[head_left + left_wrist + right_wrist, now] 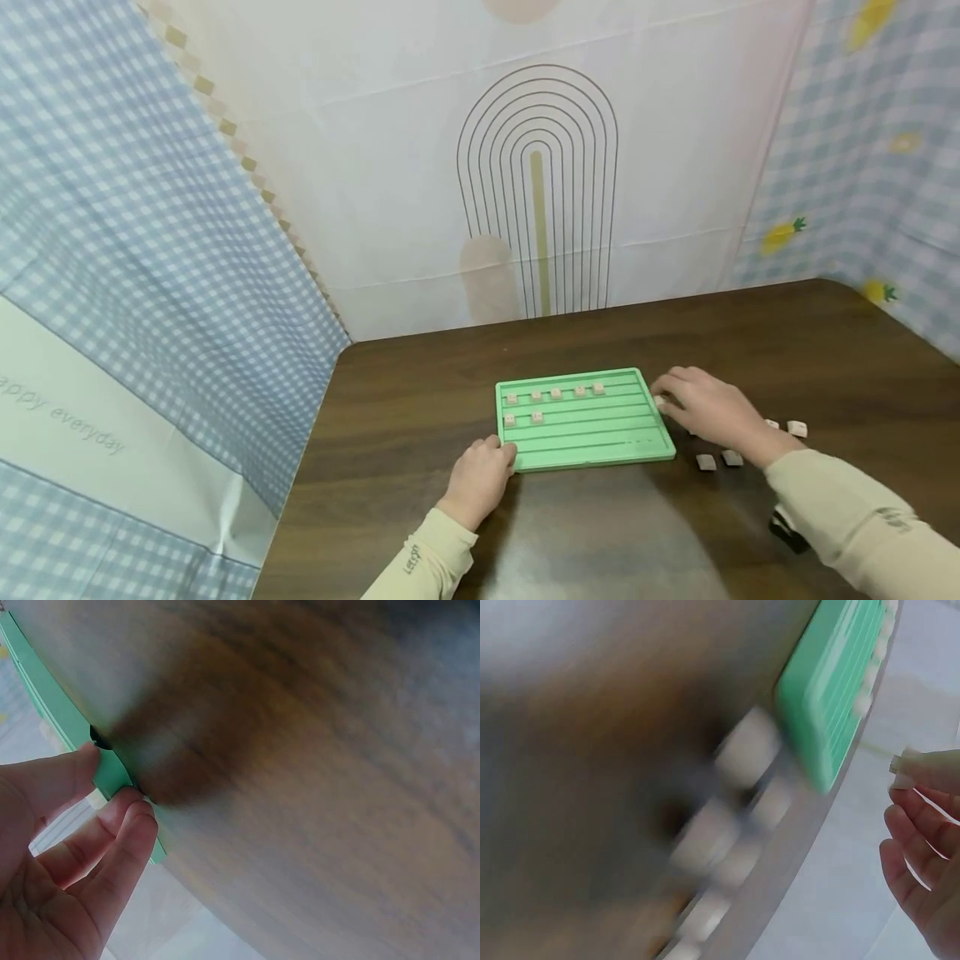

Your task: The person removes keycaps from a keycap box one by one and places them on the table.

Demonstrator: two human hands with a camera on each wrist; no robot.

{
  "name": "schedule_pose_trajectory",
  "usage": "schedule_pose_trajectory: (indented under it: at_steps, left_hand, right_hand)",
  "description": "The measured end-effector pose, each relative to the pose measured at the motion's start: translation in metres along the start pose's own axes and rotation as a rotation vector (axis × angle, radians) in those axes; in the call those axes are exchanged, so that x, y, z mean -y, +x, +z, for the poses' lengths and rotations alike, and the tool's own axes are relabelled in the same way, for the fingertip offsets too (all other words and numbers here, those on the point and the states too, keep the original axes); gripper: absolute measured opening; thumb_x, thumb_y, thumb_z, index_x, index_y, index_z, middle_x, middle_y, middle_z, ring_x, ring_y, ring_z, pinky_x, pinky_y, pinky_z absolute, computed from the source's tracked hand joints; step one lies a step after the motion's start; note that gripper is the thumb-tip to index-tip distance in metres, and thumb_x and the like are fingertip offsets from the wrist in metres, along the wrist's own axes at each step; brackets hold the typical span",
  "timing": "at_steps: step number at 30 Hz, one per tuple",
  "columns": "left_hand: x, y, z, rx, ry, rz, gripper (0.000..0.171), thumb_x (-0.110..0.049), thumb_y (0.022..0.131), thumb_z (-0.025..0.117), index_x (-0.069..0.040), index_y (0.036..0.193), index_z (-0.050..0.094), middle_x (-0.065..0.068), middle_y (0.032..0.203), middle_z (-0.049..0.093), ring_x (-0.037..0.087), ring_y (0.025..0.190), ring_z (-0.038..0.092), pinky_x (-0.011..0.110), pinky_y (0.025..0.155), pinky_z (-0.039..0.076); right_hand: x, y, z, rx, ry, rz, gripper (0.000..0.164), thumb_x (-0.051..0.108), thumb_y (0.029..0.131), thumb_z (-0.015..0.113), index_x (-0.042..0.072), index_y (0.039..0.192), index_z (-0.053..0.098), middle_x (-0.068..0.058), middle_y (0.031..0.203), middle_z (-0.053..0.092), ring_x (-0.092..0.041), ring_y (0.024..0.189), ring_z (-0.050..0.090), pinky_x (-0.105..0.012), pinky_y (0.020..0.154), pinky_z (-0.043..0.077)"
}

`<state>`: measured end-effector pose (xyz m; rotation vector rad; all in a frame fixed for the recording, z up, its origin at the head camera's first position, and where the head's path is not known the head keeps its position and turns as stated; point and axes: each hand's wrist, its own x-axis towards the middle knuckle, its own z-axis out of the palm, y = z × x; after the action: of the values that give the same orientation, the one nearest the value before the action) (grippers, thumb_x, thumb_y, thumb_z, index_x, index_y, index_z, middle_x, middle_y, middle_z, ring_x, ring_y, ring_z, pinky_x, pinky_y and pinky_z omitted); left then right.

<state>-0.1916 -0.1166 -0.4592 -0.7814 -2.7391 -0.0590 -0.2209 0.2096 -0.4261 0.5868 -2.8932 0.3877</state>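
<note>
A light green ridged tray [592,439] lies on the table in the head view. Several cream keycaps, such as one keycap [556,393], stand in its two far rows toward the left. My left hand [480,475] grips the tray's near left corner; the left wrist view has thumb and fingers at the green edge [56,697]. Just off the tray's right side, my right hand [708,404] pinches a small cream keycap [901,771] between thumb and fingertip. In the right wrist view it is held up, apart from the tray. The marks on the keycaps are too small to read.
Loose keycaps lie right of the tray, among them one near keycap [706,462] and one farther right [797,428]. A black and white object [787,529] is partly hidden by the right sleeve. Patterned cloth [405,208] hangs behind the brown table [375,467].
</note>
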Motion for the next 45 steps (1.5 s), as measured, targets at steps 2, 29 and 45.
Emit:
schedule_pose_trajectory:
  at_steps: [2,29,45]
  left_hand:
    - [0.003,0.001,-0.002,-0.007,0.007,-0.001,0.012,-0.017,0.078,0.07,-0.012,0.075,0.06,0.006,0.069,0.057,0.02,0.058,0.053,0.026,0.049,0.051]
    - [0.009,0.006,-0.008,-0.041,-0.014,0.0,0.01,-0.014,0.075,0.072,-0.011,0.075,0.062,0.006,0.068,0.058,0.019,0.056,0.052,0.026,0.048,0.049]
    - [-0.001,0.0,-0.004,0.004,-0.015,-0.012,0.012,-0.017,0.074,0.073,-0.011,0.075,0.062,0.005,0.067,0.058,0.016,0.055,0.051,0.025,0.047,0.049]
  right_hand:
    - [-0.013,-0.012,-0.006,-0.002,-0.014,0.017,0.017,0.018,0.084,0.064,0.008,0.098,0.065,-0.008,0.094,0.063,-0.026,0.084,0.057,-0.042,0.061,0.051]
    - [-0.052,-0.069,-0.012,0.021,-0.085,0.062,0.021,0.011,0.074,0.07,0.009,0.095,0.065,-0.007,0.091,0.063,-0.026,0.077,0.057,-0.038,0.055,0.05]
    - [0.061,0.027,0.039,0.0,0.028,-0.078,0.018,0.017,0.08,0.067,0.012,0.097,0.066,-0.005,0.098,0.067,-0.023,0.09,0.06,-0.04,0.069,0.054]
